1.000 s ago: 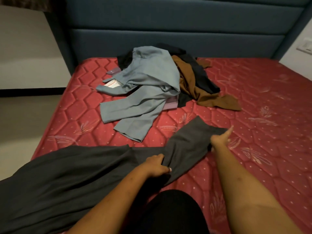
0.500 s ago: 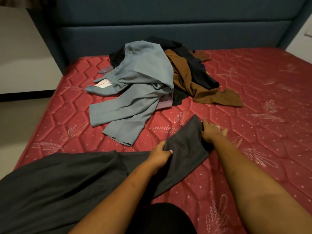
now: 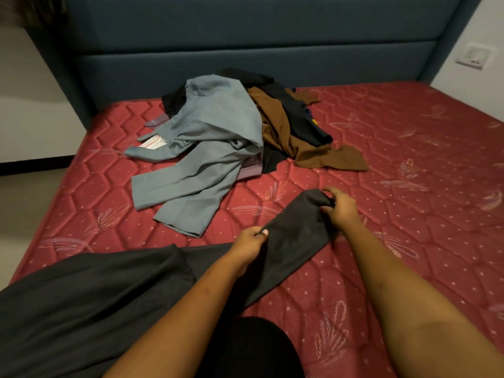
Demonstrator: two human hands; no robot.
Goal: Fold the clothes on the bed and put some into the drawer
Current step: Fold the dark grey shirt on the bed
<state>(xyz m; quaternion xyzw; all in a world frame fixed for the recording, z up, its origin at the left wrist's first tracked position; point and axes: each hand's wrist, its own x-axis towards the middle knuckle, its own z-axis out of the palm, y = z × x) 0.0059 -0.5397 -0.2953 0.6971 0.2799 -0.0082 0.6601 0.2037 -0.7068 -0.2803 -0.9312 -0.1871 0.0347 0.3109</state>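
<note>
Bed [image 3: 436, 214]: red quilted mattress, filling most of the frame.
Dark grey garment [image 3: 95, 309]: spread from lower left to centre.
Left hand [image 3: 249, 242]: pinching the garment's narrow part, centre.
Right hand [image 3: 341, 208]: curled round its end, right of centre.
Clothes pile [image 3: 218, 137]: grey-blue, brown, black, upper centre.

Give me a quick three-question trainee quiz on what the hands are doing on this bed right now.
1. True or false: the left hand and the right hand both grip the dark grey garment.
2. Which piled garment lies nearest the left hand? A brown one; B grey-blue garment; C black one.
3. Fill in: the mattress is ___ in colour.
Key: 1 true; 2 B; 3 red.
</note>
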